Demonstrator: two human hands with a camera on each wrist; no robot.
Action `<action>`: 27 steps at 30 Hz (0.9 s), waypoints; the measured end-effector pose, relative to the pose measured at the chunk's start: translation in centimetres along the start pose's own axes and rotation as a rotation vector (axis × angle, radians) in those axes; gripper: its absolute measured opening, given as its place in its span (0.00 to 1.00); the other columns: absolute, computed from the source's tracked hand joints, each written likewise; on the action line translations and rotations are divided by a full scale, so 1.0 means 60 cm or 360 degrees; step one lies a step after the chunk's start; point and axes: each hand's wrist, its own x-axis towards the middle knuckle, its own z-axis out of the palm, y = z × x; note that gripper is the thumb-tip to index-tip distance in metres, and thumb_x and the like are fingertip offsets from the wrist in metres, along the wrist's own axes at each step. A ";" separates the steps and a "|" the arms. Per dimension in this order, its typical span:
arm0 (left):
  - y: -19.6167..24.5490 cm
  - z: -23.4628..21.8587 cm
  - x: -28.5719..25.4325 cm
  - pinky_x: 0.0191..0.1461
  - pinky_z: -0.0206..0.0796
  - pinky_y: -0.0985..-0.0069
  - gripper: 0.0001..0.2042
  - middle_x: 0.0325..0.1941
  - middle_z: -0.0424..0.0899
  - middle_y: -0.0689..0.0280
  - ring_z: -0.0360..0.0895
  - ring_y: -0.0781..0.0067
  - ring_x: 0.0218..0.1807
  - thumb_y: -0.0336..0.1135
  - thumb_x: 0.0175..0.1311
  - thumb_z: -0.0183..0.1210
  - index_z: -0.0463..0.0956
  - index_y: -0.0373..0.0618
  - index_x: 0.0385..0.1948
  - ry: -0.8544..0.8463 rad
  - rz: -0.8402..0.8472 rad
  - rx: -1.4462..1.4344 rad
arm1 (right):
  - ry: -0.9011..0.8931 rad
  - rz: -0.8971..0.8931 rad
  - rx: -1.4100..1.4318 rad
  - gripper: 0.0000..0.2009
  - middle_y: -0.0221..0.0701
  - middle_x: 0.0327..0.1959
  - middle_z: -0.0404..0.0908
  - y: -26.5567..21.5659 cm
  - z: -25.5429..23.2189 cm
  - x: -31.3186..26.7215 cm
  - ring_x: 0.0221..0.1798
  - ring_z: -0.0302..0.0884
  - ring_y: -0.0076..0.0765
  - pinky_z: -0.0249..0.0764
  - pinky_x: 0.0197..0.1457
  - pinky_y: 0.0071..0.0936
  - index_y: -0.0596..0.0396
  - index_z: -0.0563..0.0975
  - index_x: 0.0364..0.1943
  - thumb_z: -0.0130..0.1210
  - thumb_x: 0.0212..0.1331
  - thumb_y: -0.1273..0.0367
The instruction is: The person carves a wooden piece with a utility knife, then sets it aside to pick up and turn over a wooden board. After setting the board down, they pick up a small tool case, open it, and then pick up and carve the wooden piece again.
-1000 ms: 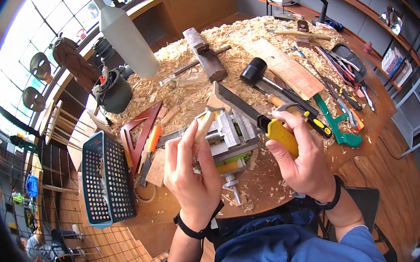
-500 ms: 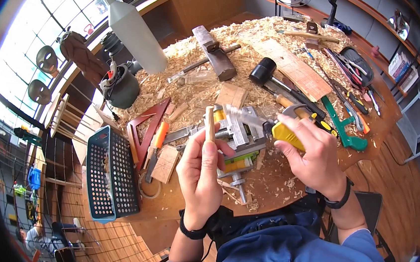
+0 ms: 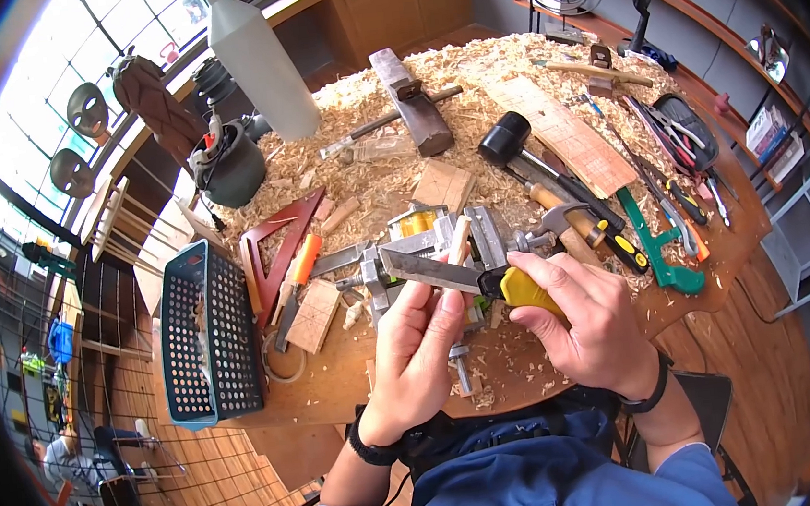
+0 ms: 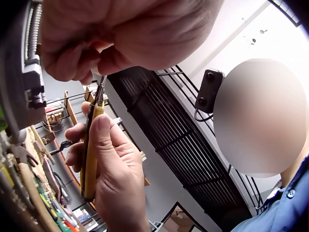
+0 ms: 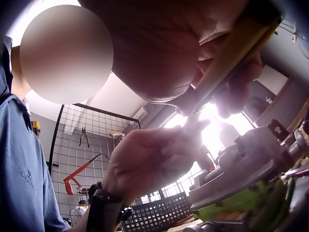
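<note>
The right hand (image 3: 592,325) grips the yellow handle (image 3: 530,290) of a folding saw-like or knife-like tool whose grey blade (image 3: 431,271) points left in the head view. The left hand (image 3: 416,353) pinches a small light wooden stick (image 3: 460,240), its upper end showing just behind the blade. Whether the blade touches the wood cannot be told. Behind both hands stands a metal vise (image 3: 488,236). In the left wrist view the right hand (image 4: 116,169) holds the yellow handle (image 4: 90,159). In the right wrist view the left hand (image 5: 149,157) is near the blade, washed out by glare.
A dark perforated basket (image 3: 208,338) stands at the table's left. Nearby lie a red triangle square (image 3: 279,249), an orange-handled knife (image 3: 306,262) and a wood block (image 3: 314,316). A black mallet (image 3: 505,138), a hammer, a green-handled saw (image 3: 661,259) and wood shavings lie behind and right.
The blade has swung from above the vise to a leftward position across the stick. The left hand has moved right and tilted the stick, closer to the right hand.
</note>
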 end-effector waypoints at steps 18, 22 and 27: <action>0.004 0.021 0.003 0.32 0.56 0.90 0.17 0.38 0.80 0.74 0.68 0.94 0.31 0.35 0.79 0.55 0.73 0.37 0.62 0.0026 -0.0079 0.0031 | -0.0107 -0.0091 -0.0032 0.23 0.36 0.35 0.83 -0.019 0.017 0.007 0.38 0.84 0.42 0.78 0.41 0.37 0.60 0.79 0.56 0.65 0.63 0.58; 0.005 0.009 0.001 0.23 0.47 0.88 0.16 0.24 0.73 0.78 0.59 0.93 0.19 0.38 0.77 0.56 0.77 0.37 0.57 0.0251 0.0030 -0.0014 | 0.0010 -0.0264 0.0086 0.22 0.40 0.42 0.83 -0.001 0.008 0.023 0.44 0.83 0.47 0.79 0.46 0.40 0.61 0.80 0.54 0.66 0.63 0.60; 0.025 -0.019 0.010 0.21 0.41 0.86 0.15 0.20 0.66 0.80 0.54 0.92 0.17 0.35 0.72 0.56 0.79 0.34 0.52 0.0612 0.0296 -0.0083 | 0.0094 -0.0003 0.0345 0.15 0.42 0.48 0.80 -0.016 -0.018 0.014 0.47 0.82 0.52 0.80 0.51 0.44 0.60 0.80 0.51 0.65 0.61 0.72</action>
